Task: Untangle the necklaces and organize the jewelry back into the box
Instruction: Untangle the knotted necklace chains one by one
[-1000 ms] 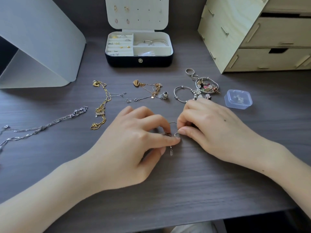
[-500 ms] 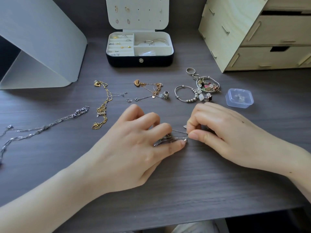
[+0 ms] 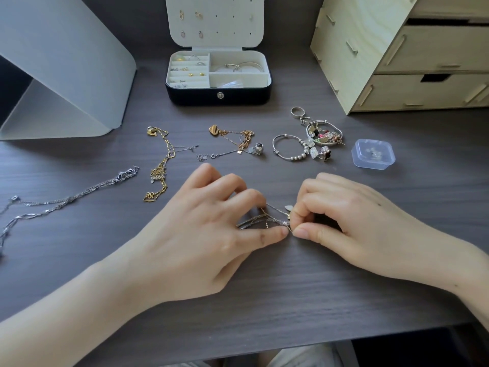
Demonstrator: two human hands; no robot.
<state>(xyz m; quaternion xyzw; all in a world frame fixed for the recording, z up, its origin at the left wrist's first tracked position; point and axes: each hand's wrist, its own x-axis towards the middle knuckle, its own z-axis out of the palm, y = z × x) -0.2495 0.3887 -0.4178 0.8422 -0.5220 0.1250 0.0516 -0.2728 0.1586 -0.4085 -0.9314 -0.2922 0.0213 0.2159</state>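
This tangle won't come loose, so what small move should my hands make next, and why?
Probably ease the hands slightly apart: the left hand and right hand both pinch the tangled chains, whose strands cross between them beside a small pendant.

The desk (image 3: pixel 264 300) showed dark grey wood grain; the jewelry box (image 3: pixel 195 98) was black outside, cream inside; the drawer unit (image 3: pixel 436 49) was pale wood.
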